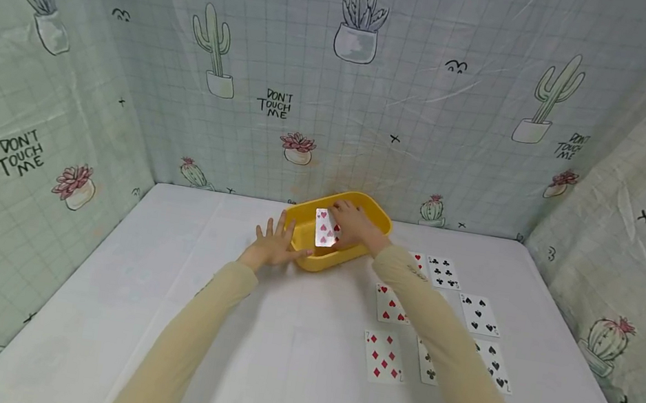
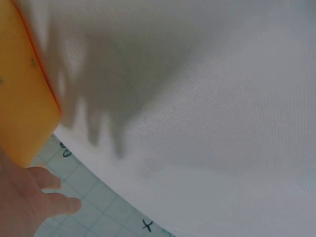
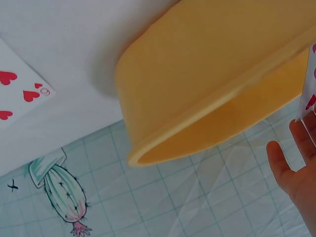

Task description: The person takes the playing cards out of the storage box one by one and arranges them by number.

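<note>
A yellow oval basin (image 1: 316, 263) stands at the back middle of the table. My right hand (image 1: 352, 222) reaches over it and pinches a hearts playing card (image 1: 326, 228), which hangs face toward me inside the rim. The right wrist view shows the card's edge (image 3: 309, 89) beside the fingertips and the basin's outer wall (image 3: 197, 69). With fingers spread, my left hand (image 1: 271, 246) rests against the basin's left end, thumb along the front rim. Only part of that hand (image 2: 22, 202) shows in the left wrist view, next to the basin wall (image 2: 24, 84).
Several playing cards lie face up in rows on the right: diamonds (image 1: 384, 357), hearts (image 1: 389, 305), clubs (image 1: 444, 273) and spades (image 1: 479, 315). My right sleeve (image 1: 440, 337) covers parts of some. A cactus-print sheet (image 1: 360, 123) rises behind the white table (image 1: 286, 363).
</note>
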The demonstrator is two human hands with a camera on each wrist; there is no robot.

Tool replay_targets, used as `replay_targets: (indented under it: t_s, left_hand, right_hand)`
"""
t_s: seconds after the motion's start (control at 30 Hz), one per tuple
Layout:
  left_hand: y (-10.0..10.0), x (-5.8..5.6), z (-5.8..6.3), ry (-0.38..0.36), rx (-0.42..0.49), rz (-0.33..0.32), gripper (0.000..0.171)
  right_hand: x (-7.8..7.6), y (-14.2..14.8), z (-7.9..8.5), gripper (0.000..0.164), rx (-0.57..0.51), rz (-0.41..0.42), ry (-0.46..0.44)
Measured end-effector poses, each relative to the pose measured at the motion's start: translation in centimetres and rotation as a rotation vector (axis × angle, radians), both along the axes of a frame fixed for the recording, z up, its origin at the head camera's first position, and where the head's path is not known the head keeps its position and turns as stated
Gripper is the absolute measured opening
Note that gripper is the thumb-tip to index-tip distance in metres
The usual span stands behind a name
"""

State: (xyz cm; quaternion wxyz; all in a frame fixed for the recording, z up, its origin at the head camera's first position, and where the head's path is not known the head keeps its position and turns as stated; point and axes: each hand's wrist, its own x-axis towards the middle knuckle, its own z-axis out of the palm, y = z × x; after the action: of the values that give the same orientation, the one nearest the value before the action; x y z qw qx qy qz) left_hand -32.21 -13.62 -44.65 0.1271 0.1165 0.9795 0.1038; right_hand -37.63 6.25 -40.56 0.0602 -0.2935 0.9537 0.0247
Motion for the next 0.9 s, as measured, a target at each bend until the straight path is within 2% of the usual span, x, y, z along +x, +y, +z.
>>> replay_targets:
  t_s: [0.17,0.37,0.6,0.9]
  left_hand:
    - [0.0,0.1,0.0,0.001,-0.002,0.001,0.095]
    - [0.1,0.2,0.2,0.004,0.003,0.004,0.096]
    - [0.1,0.2,0.3,0.016,0.002,0.006,0.096]
    - [0.1,0.2,0.3,0.012,0.007,-0.004,0.095]
  right_hand:
    - [0.8,0.7,1.0,0.091,-0.048,-0.015,-0.008]
    - [1.5,1.5,2.1,0.091,-0.061,0.005,0.046]
    - [2.1,2.8,2.5,0.09,-0.066,0.03,0.086]
    - [4.0,5.3,2.8,0.09,-0.116,0.032,0.057]
